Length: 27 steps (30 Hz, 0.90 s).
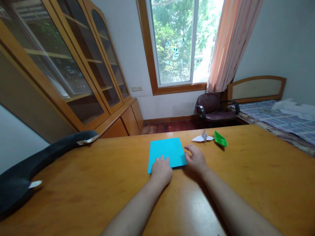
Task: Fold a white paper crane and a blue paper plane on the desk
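Observation:
A flat square sheet of cyan paper [166, 151] lies on the wooden table [258, 170] in front of me. My left hand [161, 171] rests with curled fingers on the sheet's near edge. At the paper's right edge, near its near right corner, my right hand [197, 159] lies on the table with its fingers spread. Whether either hand pinches the paper is unclear. Just beyond my right hand sit a folded white paper crane [203, 137] and a folded green paper boat [220, 139].
A dark plush toy [36, 164] with white tags lies along the table's left side. Wooden glass-door cabinets [73, 72] stand at the left. Behind the table are a window [182, 42], a dark office chair [214, 109] and a bed [275, 114].

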Each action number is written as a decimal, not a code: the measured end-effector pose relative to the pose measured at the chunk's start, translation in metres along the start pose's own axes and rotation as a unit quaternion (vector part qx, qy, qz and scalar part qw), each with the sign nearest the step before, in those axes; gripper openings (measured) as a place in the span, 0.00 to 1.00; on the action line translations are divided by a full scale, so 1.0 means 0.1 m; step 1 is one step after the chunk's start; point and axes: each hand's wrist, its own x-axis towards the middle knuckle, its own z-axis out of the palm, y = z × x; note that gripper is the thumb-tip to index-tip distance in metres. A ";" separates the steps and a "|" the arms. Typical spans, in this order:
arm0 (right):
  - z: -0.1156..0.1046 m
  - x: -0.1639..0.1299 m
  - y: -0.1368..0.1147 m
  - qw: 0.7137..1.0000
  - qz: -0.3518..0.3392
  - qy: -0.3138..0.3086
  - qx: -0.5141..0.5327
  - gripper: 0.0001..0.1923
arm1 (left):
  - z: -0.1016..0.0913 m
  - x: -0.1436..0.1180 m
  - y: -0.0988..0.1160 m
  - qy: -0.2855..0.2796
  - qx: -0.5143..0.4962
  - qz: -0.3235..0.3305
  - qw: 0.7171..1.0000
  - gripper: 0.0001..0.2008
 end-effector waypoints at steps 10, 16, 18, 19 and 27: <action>-0.15 0.02 -0.34 0.953 -0.081 -0.271 -0.107 0.09 | 0.01 -0.09 0.31 -0.023 -0.010 0.065 0.998 0.19; -0.11 0.01 -0.25 0.949 -0.062 -0.293 -0.095 0.08 | -0.09 -0.13 0.11 -0.031 -0.056 0.126 0.990 0.22; -0.12 0.01 -0.23 0.950 -0.058 -0.294 -0.089 0.08 | -0.14 -0.13 -0.01 -0.042 -0.087 0.156 0.983 0.22; -0.13 0.01 -0.22 0.950 -0.056 -0.294 -0.086 0.08 | -0.16 -0.13 -0.08 -0.050 -0.103 0.171 0.979 0.22; -0.16 0.03 -0.20 0.948 -0.044 -0.308 -0.061 0.08 | -0.33 0.01 -0.48 -0.098 -0.129 0.220 0.962 0.26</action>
